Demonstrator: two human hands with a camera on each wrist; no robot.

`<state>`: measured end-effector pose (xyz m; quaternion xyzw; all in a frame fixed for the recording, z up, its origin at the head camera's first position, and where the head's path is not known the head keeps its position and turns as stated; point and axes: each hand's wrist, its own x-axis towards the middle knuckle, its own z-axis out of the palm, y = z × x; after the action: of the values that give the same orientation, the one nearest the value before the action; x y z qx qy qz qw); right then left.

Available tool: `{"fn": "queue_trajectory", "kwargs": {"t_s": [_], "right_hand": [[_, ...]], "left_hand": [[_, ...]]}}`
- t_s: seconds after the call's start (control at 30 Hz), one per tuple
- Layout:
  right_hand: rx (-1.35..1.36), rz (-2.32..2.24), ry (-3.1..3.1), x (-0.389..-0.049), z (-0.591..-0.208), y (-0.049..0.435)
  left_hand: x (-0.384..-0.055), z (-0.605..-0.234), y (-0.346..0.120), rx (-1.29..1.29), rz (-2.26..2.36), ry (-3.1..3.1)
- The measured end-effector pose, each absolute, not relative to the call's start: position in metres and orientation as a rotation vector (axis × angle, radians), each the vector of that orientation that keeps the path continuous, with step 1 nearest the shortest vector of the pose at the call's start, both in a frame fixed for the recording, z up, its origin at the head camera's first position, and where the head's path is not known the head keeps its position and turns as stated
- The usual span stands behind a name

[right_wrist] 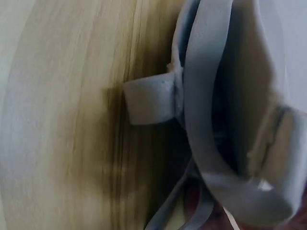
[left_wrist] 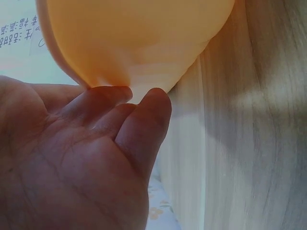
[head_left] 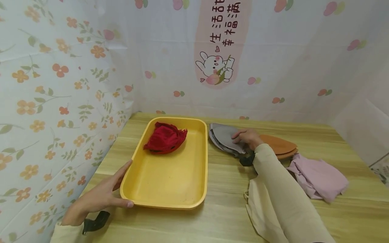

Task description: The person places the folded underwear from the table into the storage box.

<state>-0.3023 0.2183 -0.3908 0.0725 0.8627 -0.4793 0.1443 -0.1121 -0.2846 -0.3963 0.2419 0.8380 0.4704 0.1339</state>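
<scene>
My left hand (head_left: 104,194) holds the near left corner of a yellow tray (head_left: 167,205), thumb along the near side and fingers at the left side. The left wrist view shows the fingertips against the outside of the tray (left_wrist: 139,38). A red velvety bra (head_left: 165,138) with a frilly edge lies in the tray's far left part. To the right of the tray, my right hand (head_left: 248,137) grips the right side of a grey folded bra (head_left: 223,135). From the right wrist, the grey bra (right_wrist: 206,81) shows its raised edge and loose strap; most of that hand is hidden.
Behind my right hand lies a folded orange bra (head_left: 278,145). Crumpled pink cloth (head_left: 322,179) sits at the right, and cream cloth (head_left: 262,206) lies partly under my right forearm. Patterned white sheets hang behind and left of the wooden table (head_left: 225,209).
</scene>
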Motion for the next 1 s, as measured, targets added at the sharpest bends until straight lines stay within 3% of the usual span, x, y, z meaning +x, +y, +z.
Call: {"fn": "queue_trajectory", "kwargs": {"t_s": [1.0], "right_hand": [[0.211,-1.649,2.425,-0.301,-0.394,0.205]], "left_hand": [[-0.114,-0.401,-0.288,0.704,1.371,2.442]]}}
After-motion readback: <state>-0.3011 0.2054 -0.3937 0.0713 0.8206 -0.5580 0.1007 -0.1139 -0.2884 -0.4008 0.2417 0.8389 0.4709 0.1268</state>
